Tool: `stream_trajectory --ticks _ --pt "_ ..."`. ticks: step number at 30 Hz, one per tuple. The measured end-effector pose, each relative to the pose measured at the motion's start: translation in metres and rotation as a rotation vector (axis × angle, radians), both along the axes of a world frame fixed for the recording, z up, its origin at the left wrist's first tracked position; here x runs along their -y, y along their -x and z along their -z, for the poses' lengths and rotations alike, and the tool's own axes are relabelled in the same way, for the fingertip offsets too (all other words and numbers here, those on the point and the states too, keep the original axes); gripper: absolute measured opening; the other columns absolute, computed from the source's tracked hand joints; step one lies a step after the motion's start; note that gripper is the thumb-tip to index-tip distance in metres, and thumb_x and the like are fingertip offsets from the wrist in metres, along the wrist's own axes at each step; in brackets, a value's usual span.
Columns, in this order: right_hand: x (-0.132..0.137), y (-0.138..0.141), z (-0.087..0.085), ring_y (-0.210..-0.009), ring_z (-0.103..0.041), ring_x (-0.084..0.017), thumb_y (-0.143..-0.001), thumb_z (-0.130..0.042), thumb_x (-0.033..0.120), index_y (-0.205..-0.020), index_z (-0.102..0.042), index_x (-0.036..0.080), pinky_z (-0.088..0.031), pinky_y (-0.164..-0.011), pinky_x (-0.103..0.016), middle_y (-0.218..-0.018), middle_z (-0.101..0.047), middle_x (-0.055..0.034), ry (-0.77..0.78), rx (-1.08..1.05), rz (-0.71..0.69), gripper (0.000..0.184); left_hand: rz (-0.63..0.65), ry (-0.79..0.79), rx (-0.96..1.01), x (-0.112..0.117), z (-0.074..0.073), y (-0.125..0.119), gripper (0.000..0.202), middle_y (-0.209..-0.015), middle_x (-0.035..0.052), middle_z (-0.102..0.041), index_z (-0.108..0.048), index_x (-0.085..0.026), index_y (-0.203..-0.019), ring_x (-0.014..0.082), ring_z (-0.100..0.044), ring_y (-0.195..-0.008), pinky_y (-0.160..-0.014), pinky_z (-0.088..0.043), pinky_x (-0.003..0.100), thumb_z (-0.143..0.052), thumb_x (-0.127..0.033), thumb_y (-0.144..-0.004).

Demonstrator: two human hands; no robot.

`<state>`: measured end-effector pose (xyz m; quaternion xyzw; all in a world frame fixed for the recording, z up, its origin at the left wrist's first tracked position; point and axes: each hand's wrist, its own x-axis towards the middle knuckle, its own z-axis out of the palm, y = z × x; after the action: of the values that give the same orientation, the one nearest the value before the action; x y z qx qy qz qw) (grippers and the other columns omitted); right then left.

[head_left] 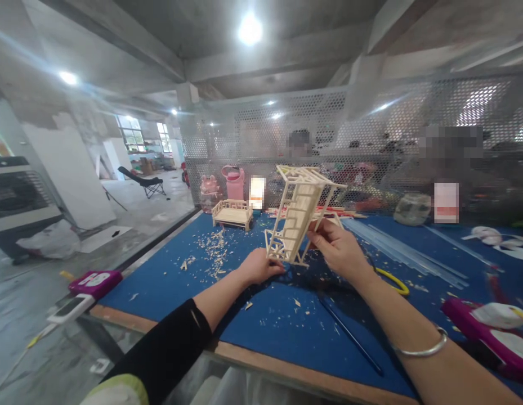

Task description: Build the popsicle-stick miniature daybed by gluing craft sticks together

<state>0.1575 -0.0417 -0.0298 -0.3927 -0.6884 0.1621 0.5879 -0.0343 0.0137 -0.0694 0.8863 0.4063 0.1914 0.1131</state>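
A small model frame of pale wooden sticks (302,216), with a slatted panel, is held tilted above the blue table top (193,304). My right hand (339,247) grips its right side between thumb and fingers. Low at its left corner is my left hand (259,266), close to the table surface with its fingers curled together. Whatever those fingers pinch, if anything, is hidden, and I cannot tell whether they touch the frame. A finished-looking miniature wooden bench (232,215) stands farther back on the left. Below my right hand lies a dark thin rod-like tool (352,337).
Wood shavings (217,247) litter the table. Clear plastic strips (405,250), a yellow ring (394,281) and a glass jar (412,209) are on the right. Purple devices (98,283) sit at both sides. A pink container (233,183) stands by the perforated metal screen (261,129).
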Motion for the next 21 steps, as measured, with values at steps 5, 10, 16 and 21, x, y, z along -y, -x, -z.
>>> stream_trajectory --ticks 5,10,16,21 --pt "-0.005 0.003 0.009 -0.065 -0.057 -0.016 -0.078 -0.052 0.04 -0.084 -0.061 0.018 -0.048 -0.062 -0.029 -0.077 -0.065 -0.003 0.078 -0.008 -0.016 0.025 -0.304 -0.086 -0.108 -0.01 -0.008 0.028 0.017 -0.085 0.0105 -0.071 -0.074 -0.016 -0.075 0.022 -0.064 -0.081 -0.075 -0.046 0.028 -0.058 -0.023 -0.076" --pt "-0.008 0.01 0.017 -0.07 -0.057 -0.017 -0.08 -0.049 0.038 -0.081 -0.06 0.018 -0.045 -0.066 -0.028 -0.075 -0.065 -0.0021 0.077 0.099 0.011 0.023 -0.417 -0.194 -0.005 -0.02 -0.023 0.047 0.026 -0.102 0.0129 -0.068 -0.072 -0.014 -0.089 0.0239 -0.06 -0.098 -0.091 -0.043 0.034 -0.052 -0.01 -0.074" --pt "-0.01 0.018 0.024 -0.06 -0.052 -0.014 -0.081 -0.044 0.037 -0.076 -0.058 0.019 -0.04 -0.058 -0.025 -0.067 -0.061 -0.0003 0.083 0.183 0.084 0.023 -0.263 -0.159 0.86 -0.026 -0.047 0.012 0.027 -0.087 0.0071 -0.069 -0.066 -0.014 -0.095 0.0163 -0.062 -0.078 -0.074 -0.049 0.029 -0.045 -0.02 -0.08" --pt "-0.01 0.02 0.029 -0.061 -0.052 -0.015 -0.082 -0.044 0.038 -0.078 -0.058 0.019 -0.039 -0.059 -0.026 -0.066 -0.06 -0.0005 0.08 0.209 0.121 0.024 -0.084 0.328 1.161 -0.008 -0.034 0.003 0.05 -0.07 0.0069 -0.068 -0.066 -0.01 -0.089 0.0151 -0.062 -0.063 -0.059 -0.049 0.026 -0.046 -0.055 -0.079"
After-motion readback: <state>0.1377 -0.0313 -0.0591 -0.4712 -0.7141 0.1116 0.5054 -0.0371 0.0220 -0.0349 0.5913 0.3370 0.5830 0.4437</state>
